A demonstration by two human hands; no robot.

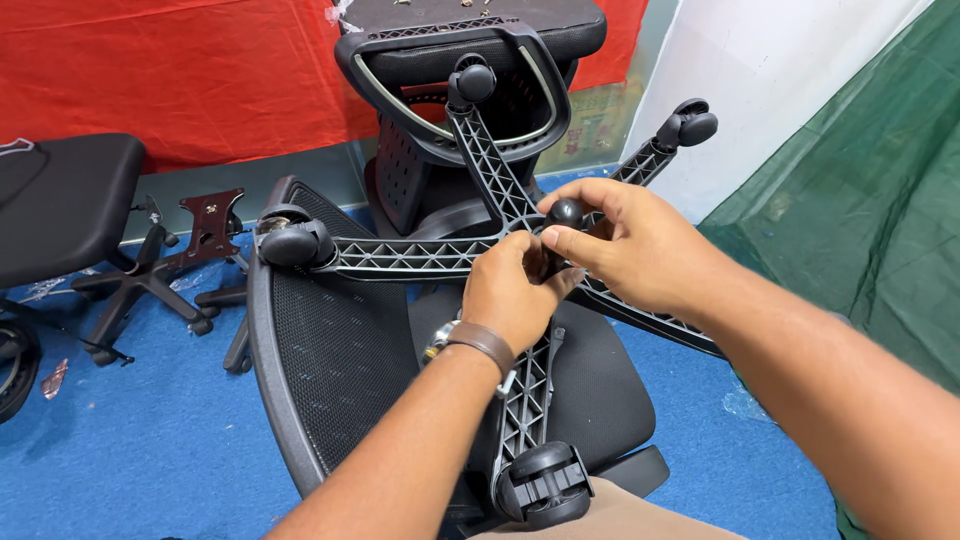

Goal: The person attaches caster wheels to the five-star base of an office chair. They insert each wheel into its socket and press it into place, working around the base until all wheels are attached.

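The blue floor (150, 450) carries everything here, with a red cloth (200, 70) hung along its far edge and a green tarp (870, 200) down its right side. Near the middle of the floor lies a black mesh chair back (330, 350) with a padded seat (600, 390) beside it, and over them the person holds an upturned five-armed chair base (420, 257), its arms fanning out from the hub. Behind it, toward the far edge, stands another black chair (470, 40); at the left edge sit a third seat (60, 200) and a spare base with a metal plate (212, 222). Wheels already sit on the arm tips: one at the left (290, 243), one far up (472, 82), one at the upper right (690, 125), one nearest the person (545, 485). The left hand (510, 295), a brown strap at its wrist, is wrapped around the hub, steadying it. The right hand (625, 245) pinches a small black rounded part (566, 212) just above the hub, fingers closed on it. To do this well, I would judge, the left hand should keep the base from twisting while the right lines the part squarely over the hub and presses straight, not at a slant.
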